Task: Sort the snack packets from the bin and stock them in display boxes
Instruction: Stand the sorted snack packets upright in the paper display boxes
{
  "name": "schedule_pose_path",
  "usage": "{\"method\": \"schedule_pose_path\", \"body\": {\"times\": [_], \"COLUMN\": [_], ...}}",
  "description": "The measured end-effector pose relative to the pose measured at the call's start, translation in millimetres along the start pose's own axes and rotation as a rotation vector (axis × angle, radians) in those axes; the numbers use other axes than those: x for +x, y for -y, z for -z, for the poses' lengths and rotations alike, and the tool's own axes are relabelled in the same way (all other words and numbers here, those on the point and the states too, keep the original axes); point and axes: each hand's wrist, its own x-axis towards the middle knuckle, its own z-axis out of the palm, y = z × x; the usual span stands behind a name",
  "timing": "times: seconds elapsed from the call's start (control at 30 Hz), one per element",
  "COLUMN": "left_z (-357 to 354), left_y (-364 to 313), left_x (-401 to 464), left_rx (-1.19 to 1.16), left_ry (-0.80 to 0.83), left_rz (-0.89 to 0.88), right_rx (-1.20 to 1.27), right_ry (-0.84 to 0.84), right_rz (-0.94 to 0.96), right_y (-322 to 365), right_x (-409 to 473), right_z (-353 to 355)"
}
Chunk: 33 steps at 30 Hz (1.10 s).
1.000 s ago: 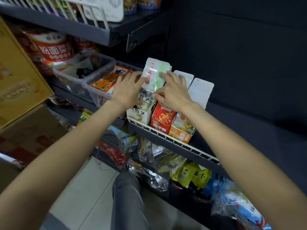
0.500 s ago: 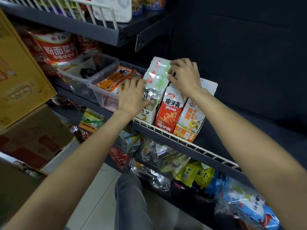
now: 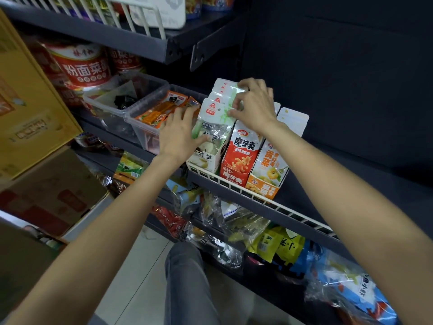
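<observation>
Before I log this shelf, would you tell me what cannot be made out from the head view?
- How many packets sit behind the front one in the white box: the left hand and right hand cover them.
- Top of the red box: hidden by the right wrist.
- The clear bin: its far packets lie behind the left hand's fingers.
- Top shelf goods: cut off by the upper edge.
</observation>
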Motion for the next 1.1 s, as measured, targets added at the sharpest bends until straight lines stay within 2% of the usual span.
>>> {"method": "schedule_pose_path", "body": {"times": [0.1, 0.2, 0.4, 0.6, 0.87, 0.93, 1.1], "left_z": [1, -4, -11, -12, -15, -16, -15], "left_y": [4, 1, -1, -8, -11, -10, -8], "left_x": [-3, -5, -3, 0, 0, -2, -7], "left_rx": [0.019, 0.057, 0.054, 0.031, 0.044, 0.046, 0.079], "left_ry": [-0.093, -0.076, -0.021, -0.027, -0.027, -0.039, -0.047], "left_rz": [-0.108, -0.175, -0.149, -0.097, -0.051, -0.047, -0.056], "right_rx": [-0.022, -0.056, 0.007, 0.005, 0.149, 0.253, 0.906], "right_ry": [-0.039, -0.070, -0.055, 0.188, 0.066, 0.051, 0.020], "right_rz": [-0.011, -0.034, -0.089, -0.113, -0.201, -0.262, -0.498], "right_y": [5, 10, 6, -1, 2, 3, -2], "right_x": [3, 4, 3, 14, 14, 11, 2], "right_z": [-4, -10, -3, 6, 15, 14, 11]}}
